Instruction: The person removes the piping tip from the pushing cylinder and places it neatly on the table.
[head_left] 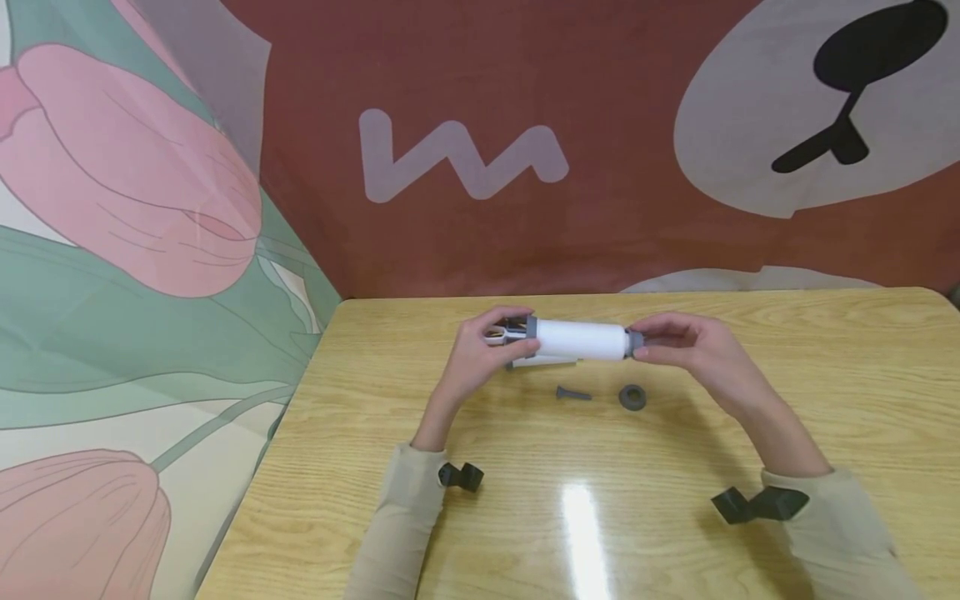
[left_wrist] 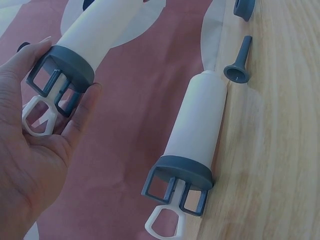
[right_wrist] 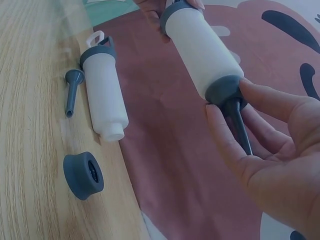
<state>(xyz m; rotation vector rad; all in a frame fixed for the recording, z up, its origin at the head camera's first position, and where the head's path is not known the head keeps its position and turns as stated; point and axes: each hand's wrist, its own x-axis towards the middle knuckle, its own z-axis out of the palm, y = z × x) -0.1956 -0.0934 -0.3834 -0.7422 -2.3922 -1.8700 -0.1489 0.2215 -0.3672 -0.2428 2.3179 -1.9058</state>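
Head view: you hold the white tube (head_left: 581,340) near the middle of the frame, its long axis running almost level from left to right between your hands. Your left hand (head_left: 483,346) grips the gray collar (head_left: 532,333) at the tube's left end; your right hand (head_left: 705,350), nearer the other end, pinches the gray nozzle cap (head_left: 636,340) there. In the right wrist view, the cap's thin spout (right_wrist: 238,122) points away from the tube, towards your right palm. A second tube (left_wrist: 197,120) lies lower right of it in the left wrist view.
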